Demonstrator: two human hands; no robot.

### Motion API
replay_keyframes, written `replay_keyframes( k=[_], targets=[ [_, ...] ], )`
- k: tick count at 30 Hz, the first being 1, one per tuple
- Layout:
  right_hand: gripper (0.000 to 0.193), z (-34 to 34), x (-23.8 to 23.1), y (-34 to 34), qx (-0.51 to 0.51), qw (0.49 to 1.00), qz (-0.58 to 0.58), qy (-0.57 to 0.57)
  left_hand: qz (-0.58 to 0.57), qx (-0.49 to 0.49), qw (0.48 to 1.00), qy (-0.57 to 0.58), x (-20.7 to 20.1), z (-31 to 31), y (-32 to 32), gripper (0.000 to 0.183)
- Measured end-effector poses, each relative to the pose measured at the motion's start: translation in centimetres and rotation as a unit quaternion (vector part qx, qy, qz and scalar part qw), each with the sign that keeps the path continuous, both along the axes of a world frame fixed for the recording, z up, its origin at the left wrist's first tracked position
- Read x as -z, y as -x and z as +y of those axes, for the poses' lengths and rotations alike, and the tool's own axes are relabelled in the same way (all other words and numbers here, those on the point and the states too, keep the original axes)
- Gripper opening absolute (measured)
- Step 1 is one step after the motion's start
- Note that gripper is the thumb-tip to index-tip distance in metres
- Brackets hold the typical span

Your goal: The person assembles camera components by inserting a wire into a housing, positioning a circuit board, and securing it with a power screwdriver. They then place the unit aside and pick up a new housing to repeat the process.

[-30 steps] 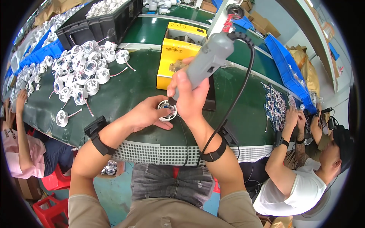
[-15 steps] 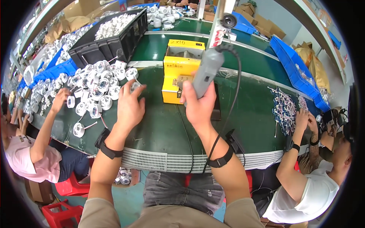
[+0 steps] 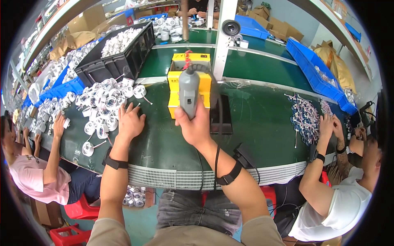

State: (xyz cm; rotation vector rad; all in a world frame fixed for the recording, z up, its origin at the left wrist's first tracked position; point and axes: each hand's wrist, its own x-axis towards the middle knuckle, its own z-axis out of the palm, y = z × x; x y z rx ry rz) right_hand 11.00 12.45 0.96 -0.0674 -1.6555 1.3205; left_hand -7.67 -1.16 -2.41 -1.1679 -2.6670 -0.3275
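White housings (image 3: pixel 111 101) lie heaped left on the tabletop (image 3: pixel 164 143), best lifted by body, not lead (image 3: pixel 99 144); left grip (image 3: pixel 130 123) beside them splayed, apparently unladen; right grip (image 3: pixel 196 128) clasps grey power tool (image 3: pixel 189 92), best kept steady.

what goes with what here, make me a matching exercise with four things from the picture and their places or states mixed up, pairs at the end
Things
1. Grey power tool
2. Yellow unit
3. Black crate
4. Wired parts

Places and states
A. Heaped toward the right of the green bench, near a co-worker's hands
B. Loaded with small white parts
C. Gripped in the right hand
D. Standing on the bench, partly hidden by a held tool

Pairs: 1-C, 2-D, 3-B, 4-A
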Motion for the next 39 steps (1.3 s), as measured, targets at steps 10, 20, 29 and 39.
replay_keyframes(
  k=[10,20,29,39],
  targets=[
    [0.039,-0.9,0.8,0.7,-0.058,0.998,-0.012,0.013,0.035,0.008,0.999,-0.02,2.1,-1.0,2.7,0.042],
    [0.057,-1.3,0.4,0.1,-0.06,0.992,-0.104,0.033,-0.051,0.179,0.962,-0.201,-2.2,1.3,-2.9,0.015],
    [0.058,-1.3,0.8,0.7,-0.074,0.992,-0.097,0.022,-0.219,0.315,0.912,-0.146,-2.6,1.4,-4.6,0.015],
    [0.065,-1.6,0.0,0.2,-0.043,0.991,-0.124,0.004,-0.294,0.392,0.862,-0.131,-1.9,1.6,-6.5,0.038]
  ],
)
